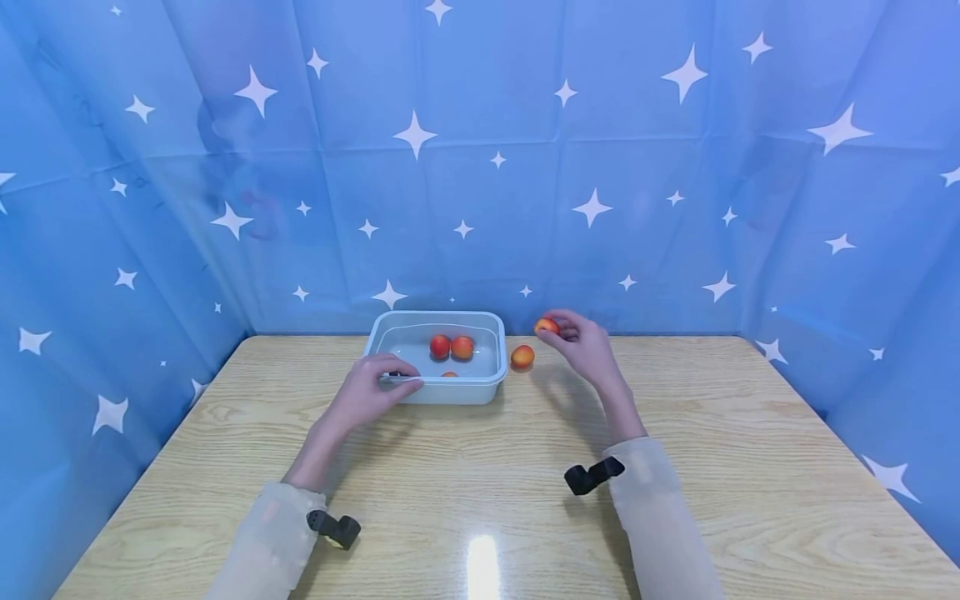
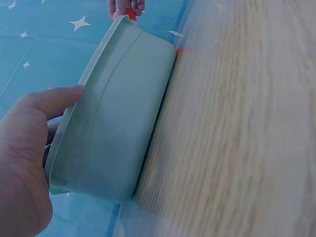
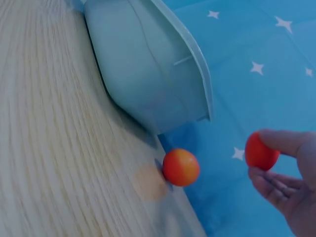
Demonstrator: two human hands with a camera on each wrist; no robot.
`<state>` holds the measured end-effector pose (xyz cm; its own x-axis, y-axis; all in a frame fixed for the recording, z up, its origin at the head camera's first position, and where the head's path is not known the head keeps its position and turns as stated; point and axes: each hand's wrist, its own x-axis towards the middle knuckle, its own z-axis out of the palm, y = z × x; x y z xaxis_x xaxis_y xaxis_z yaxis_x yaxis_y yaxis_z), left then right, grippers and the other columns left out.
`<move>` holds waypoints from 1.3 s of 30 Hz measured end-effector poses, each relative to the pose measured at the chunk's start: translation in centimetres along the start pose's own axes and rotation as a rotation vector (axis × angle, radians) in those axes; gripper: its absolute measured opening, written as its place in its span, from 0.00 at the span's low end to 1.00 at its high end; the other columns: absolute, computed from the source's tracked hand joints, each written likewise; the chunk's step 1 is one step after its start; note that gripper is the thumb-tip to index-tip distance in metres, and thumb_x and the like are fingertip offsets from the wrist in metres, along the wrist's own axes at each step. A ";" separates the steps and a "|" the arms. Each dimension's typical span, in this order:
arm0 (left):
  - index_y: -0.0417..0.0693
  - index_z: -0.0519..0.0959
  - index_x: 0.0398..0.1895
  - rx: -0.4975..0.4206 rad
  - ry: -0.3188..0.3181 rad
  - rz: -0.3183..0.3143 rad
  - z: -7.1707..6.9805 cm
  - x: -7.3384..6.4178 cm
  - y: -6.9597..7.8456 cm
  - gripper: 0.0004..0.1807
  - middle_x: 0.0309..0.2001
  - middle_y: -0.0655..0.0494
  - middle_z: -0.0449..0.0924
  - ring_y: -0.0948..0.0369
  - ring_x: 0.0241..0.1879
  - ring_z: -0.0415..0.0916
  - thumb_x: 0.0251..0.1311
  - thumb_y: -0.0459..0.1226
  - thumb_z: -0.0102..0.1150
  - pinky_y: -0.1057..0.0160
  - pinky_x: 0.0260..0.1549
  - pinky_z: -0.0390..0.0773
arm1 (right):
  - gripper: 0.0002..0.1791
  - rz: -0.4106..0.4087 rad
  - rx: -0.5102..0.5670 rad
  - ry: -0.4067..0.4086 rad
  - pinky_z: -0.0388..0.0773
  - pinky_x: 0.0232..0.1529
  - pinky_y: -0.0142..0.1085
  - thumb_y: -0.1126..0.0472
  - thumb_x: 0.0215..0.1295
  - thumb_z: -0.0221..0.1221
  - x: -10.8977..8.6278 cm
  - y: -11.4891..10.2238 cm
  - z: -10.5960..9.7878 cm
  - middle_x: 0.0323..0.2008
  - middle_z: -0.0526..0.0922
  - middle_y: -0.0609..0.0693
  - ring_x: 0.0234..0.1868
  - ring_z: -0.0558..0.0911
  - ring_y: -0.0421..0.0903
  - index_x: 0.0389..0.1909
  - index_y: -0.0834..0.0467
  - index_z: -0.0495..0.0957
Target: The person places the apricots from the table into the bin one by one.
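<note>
A pale blue-green plastic container (image 1: 450,392) stands near the table's far edge. Inside lie two small round red-orange fruits (image 1: 462,347), and part of another shows just over the near wall. My left hand (image 1: 375,387) grips the container's near rim at its left end, thumb outside, fingers over the inner side, as the left wrist view also shows. My right hand (image 1: 583,343) holds a red-orange fruit (image 3: 260,152) between thumb and fingers, raised to the right of the container. Below it, one more orange-red fruit (image 3: 181,167) rests on the table by the container's right side.
The wooden table (image 1: 465,467) ends just behind the container, where a blue curtain (image 1: 480,183) with white stars hangs. Curtain also closes off both sides. Each sleeved wrist carries a small black camera (image 1: 592,475).
</note>
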<state>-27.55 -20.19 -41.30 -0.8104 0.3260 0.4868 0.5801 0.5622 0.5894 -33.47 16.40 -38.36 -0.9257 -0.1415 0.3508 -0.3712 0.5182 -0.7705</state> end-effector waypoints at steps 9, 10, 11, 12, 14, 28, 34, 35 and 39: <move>0.47 0.88 0.40 0.002 -0.002 0.011 0.0 0.0 0.0 0.09 0.38 0.61 0.86 0.59 0.42 0.81 0.60 0.41 0.73 0.50 0.50 0.78 | 0.24 -0.034 0.021 0.008 0.80 0.51 0.48 0.50 0.67 0.67 0.0 -1.3 0.3 0.49 0.84 0.60 0.49 0.83 0.55 0.59 0.58 0.80; 0.47 0.88 0.40 0.002 -0.002 0.011 0.0 0.0 0.0 0.09 0.38 0.61 0.86 0.59 0.43 0.82 0.60 0.41 0.72 0.50 0.50 0.78 | 0.24 -0.040 0.025 0.010 0.80 0.51 0.48 0.50 0.67 0.67 0.0 -1.4 0.4 0.49 0.84 0.60 0.49 0.83 0.55 0.59 0.58 0.80; 0.47 0.88 0.40 0.002 -0.001 0.010 0.0 0.0 0.1 0.09 0.38 0.61 0.86 0.59 0.43 0.82 0.60 0.41 0.72 0.50 0.50 0.78 | 0.24 -0.045 0.029 0.010 0.80 0.51 0.48 0.50 0.67 0.66 0.0 -1.6 0.4 0.49 0.84 0.59 0.49 0.83 0.54 0.59 0.58 0.80; 0.48 0.88 0.40 0.001 -0.001 0.009 0.0 0.0 0.1 0.09 0.38 0.61 0.86 0.59 0.42 0.82 0.60 0.41 0.72 0.50 0.50 0.78 | 0.24 -0.049 0.032 0.011 0.79 0.51 0.47 0.50 0.67 0.66 0.0 -1.8 0.5 0.49 0.84 0.59 0.48 0.83 0.54 0.59 0.58 0.80; 0.48 0.89 0.40 -0.001 0.000 0.006 0.0 0.0 0.1 0.09 0.38 0.61 0.86 0.60 0.42 0.81 0.60 0.41 0.72 0.50 0.50 0.78 | 0.25 -0.060 0.037 0.011 0.79 0.51 0.47 0.49 0.67 0.66 0.0 -2.1 0.6 0.49 0.84 0.59 0.48 0.83 0.54 0.59 0.59 0.80; 0.52 0.89 0.39 -0.013 -0.004 -0.006 -0.1 0.0 0.0 0.07 0.38 0.63 0.86 0.60 0.43 0.81 0.60 0.43 0.72 0.50 0.51 0.78 | 0.21 -0.136 0.046 0.000 0.80 0.49 0.44 0.50 0.69 0.65 -0.1 -4.1 1.9 0.47 0.84 0.54 0.45 0.82 0.50 0.58 0.56 0.81; 0.52 0.89 0.39 -0.008 -0.002 -0.007 -0.1 0.0 0.0 0.07 0.38 0.63 0.86 0.61 0.43 0.81 0.60 0.42 0.72 0.51 0.50 0.78 | 0.20 -0.156 0.058 -0.020 0.79 0.48 0.43 0.52 0.70 0.64 -0.2 -4.8 2.7 0.47 0.84 0.52 0.45 0.82 0.49 0.58 0.56 0.80; 0.52 0.89 0.39 -0.007 -0.002 -0.008 -0.1 0.0 0.0 0.07 0.38 0.63 0.86 0.61 0.43 0.81 0.60 0.42 0.72 0.51 0.50 0.78 | 0.20 -0.158 0.061 -0.026 0.79 0.48 0.43 0.52 0.70 0.64 -0.2 -4.9 2.9 0.47 0.84 0.52 0.44 0.82 0.49 0.58 0.57 0.80; 0.52 0.89 0.39 -0.006 -0.003 -0.011 -0.1 0.0 0.0 0.08 0.38 0.63 0.86 0.60 0.43 0.81 0.60 0.42 0.73 0.50 0.51 0.78 | 0.19 -0.170 0.049 -0.045 0.79 0.46 0.42 0.54 0.71 0.64 -0.4 -5.4 3.6 0.45 0.84 0.51 0.42 0.81 0.48 0.58 0.57 0.80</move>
<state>-27.52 -20.23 -41.23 -0.8173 0.3221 0.4779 0.5713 0.5610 0.5990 -31.37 10.58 -36.22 -0.8510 -0.2618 0.4553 -0.5250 0.4424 -0.7271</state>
